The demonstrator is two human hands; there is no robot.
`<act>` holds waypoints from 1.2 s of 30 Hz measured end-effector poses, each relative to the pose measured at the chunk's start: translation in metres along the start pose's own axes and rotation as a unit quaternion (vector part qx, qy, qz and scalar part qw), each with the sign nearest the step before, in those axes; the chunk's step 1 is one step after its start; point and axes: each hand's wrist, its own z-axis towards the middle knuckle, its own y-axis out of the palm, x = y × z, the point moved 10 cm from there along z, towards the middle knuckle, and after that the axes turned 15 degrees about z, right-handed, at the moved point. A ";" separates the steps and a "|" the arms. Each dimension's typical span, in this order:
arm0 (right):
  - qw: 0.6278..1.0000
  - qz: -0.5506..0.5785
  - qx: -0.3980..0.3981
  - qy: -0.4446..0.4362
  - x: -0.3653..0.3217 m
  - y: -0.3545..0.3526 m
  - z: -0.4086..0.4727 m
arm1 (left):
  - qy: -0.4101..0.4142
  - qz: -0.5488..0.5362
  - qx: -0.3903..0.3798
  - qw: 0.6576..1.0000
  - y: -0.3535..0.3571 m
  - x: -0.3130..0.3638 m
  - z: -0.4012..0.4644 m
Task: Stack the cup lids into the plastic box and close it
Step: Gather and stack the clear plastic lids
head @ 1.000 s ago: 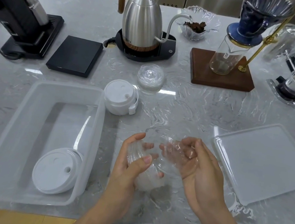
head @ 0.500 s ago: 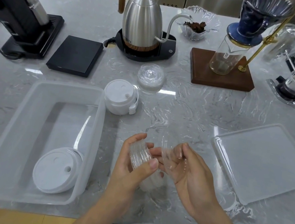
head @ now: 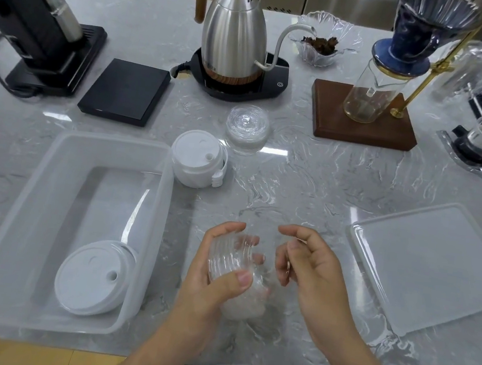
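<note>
Left hand [head: 217, 272] grips clear lid stack [head: 234, 267]; right hand [head: 311, 268] just beside, fingers curled; white lids [head: 93, 278] inside plastic box [head: 153, 202].

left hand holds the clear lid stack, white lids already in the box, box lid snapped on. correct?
One part is wrong: the box lid is not snapped on. In the head view it lies flat on the counter to the right, apart from the open plastic box. The rest stands: the left hand grips the clear lid stack, and white lids sit in the box.
</note>
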 end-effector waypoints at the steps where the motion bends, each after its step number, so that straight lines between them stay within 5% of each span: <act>1: 1.000 -0.015 -0.003 -0.007 -0.002 0.002 -0.001 | -0.001 -0.005 -0.001 1.000 0.001 0.000 0.000; 9: 0.981 -0.176 -0.058 -0.061 0.001 0.034 -0.018 | 0.031 0.031 -0.006 0.999 0.006 0.005 -0.001; 24: 0.967 -0.208 -0.128 -0.067 0.004 0.045 -0.016 | 0.091 0.164 0.029 0.982 0.006 0.026 0.000; 27: 0.988 -0.115 -0.087 -0.051 0.000 0.030 -0.010 | 0.092 0.297 0.083 0.947 -0.004 0.028 0.000; 30: 0.996 -0.022 -0.077 0.033 0.009 0.018 -0.007 | 0.146 0.455 0.118 0.871 -0.006 0.042 0.001; 34: 0.990 -0.089 -0.096 0.053 0.016 0.023 -0.007 | 0.183 0.598 0.080 0.777 0.017 0.042 0.003; 36: 0.990 -0.117 -0.073 0.037 0.018 0.020 -0.005 | 0.182 0.617 0.073 0.762 0.022 0.040 0.004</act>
